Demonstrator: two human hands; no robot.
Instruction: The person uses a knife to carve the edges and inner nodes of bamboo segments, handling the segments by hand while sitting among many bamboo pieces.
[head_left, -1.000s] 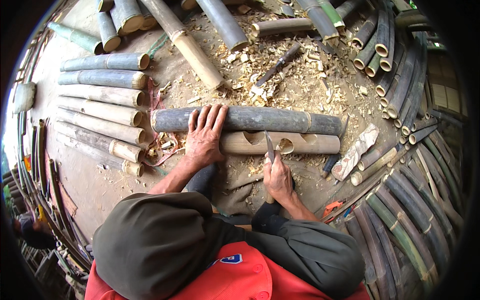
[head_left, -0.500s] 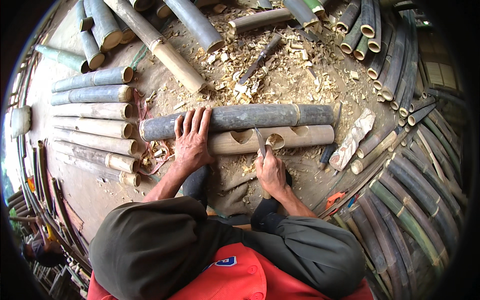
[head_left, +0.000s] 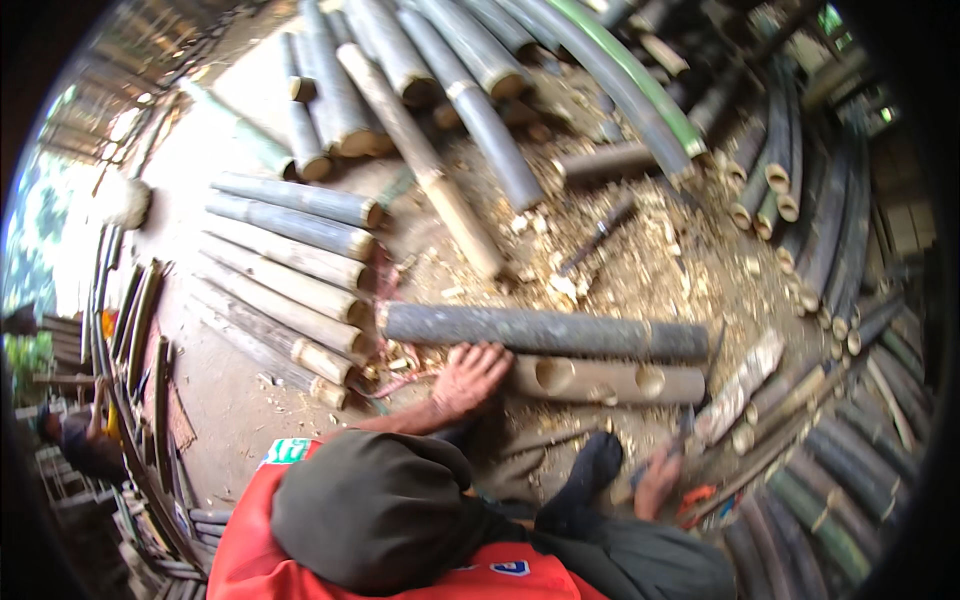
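Observation:
A pale bamboo tube (head_left: 607,382) with round holes cut in its upper side lies crosswise before me. Just beyond it is a longer, dark grey bamboo tube (head_left: 545,331). My left hand (head_left: 470,380) rests at the pale tube's left end, fingers stretched out near the dark tube. Low at the right, beside my dark-covered foot (head_left: 592,465), my right hand (head_left: 658,478) is smeared by motion. A dark knife handle (head_left: 686,420) shows just above it. Whether my fingers grip that handle or another knife cannot be made out.
Another knife (head_left: 598,235) lies among wood chips (head_left: 650,245) beyond the tubes. Cut bamboo lengths (head_left: 290,285) lie in a row at left, with more stacked (head_left: 830,480) at right. A pale wrapped bundle (head_left: 740,390) lies near. Another person (head_left: 85,440) is at far left.
My right hand has left the holed tube and swung down to the right. My left hand has slid off the dark tube toward the pale tube's left end. The view has shifted.

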